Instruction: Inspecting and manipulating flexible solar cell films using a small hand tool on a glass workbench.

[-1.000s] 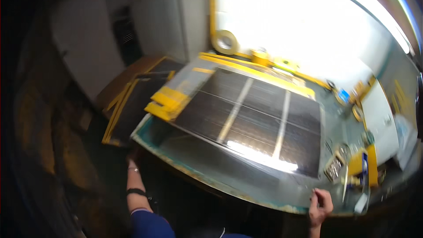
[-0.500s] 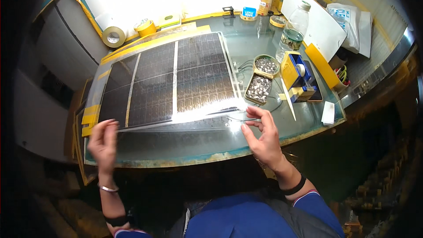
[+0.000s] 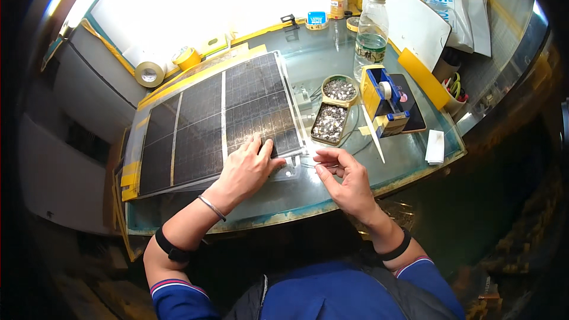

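Over my feed, the dark gridded panel (image 3: 201, 120) stretched from 8 to 2 o'clock, lying toward 11 from the left hand (image 3: 246, 167), spread on its near edge. The right hand (image 3: 347, 181) curled beside its 4 o'clock corner; whether it pinched anything, I couldn't tell. Half a second earlier, the left was by the 8 o'clock corner.

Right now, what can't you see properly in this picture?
- Head view: part of the dark panel, hidden under the left hand.
- Head view: whether the right hand holds anything; its curled fingers block the inside.
- Head view: the full shape of the flat dark thing, partly covered by the tape dispenser.
- Head view: what the small bits are; they're too tiny.
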The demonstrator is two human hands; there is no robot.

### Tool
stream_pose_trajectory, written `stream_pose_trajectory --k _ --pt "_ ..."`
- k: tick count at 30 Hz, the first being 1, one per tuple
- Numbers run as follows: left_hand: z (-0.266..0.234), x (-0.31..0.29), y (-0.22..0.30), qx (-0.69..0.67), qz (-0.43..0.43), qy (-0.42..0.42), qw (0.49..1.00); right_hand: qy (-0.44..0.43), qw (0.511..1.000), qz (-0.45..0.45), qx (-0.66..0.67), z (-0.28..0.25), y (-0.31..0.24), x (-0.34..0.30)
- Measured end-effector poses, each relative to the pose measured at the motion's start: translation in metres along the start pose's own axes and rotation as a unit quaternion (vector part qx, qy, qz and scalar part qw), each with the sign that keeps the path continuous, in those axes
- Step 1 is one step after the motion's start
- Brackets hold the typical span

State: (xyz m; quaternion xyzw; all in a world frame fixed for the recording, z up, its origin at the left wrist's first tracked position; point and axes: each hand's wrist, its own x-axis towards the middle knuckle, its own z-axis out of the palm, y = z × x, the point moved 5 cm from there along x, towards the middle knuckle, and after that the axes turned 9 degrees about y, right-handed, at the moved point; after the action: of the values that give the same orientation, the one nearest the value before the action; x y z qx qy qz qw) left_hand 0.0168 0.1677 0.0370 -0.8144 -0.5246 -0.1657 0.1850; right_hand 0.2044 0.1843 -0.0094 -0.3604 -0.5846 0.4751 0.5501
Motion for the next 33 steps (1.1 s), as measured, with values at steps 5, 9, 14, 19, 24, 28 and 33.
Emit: stream_pose_trajectory --k 5,9,14,19,24,28,33 --pt "-0.023 0.001 -0.020 -0.195 -0.105 0.044 0.974 0.000 1.000 0.000 0.014 -0.002 0.003 -0.001" --pt "-0.040 -0.014 -0.029 -0.227 -0.206 0.121 0.944 0.000 1.000 -0.004 -0.003 -0.001 0.003 -0.001" --pt "-0.060 -0.039 -0.039 -0.252 -0.306 0.157 0.904 -0.019 0.998 -0.032 -0.050 0.005 -0.007 -0.003" --pt "-0.058 -0.049 -0.041 -0.289 -0.306 0.190 0.887 -0.049 0.996 -0.002 -0.071 0.006 -0.006 -0.004" --pt "-0.062 -0.055 -0.017 -0.238 -0.198 0.194 0.931 -0.205 0.893 0.312 0.252 0.046 -0.004 -0.019" --pt "-0.052 -0.070 -0.006 -0.245 -0.189 0.166 0.936 -0.166 0.849 0.325 0.381 0.053 0.000 -0.015" --pt "-0.057 -0.080 0.002 -0.204 -0.155 0.332 0.908 -0.202 0.855 0.328 0.346 0.049 0.005 -0.020"
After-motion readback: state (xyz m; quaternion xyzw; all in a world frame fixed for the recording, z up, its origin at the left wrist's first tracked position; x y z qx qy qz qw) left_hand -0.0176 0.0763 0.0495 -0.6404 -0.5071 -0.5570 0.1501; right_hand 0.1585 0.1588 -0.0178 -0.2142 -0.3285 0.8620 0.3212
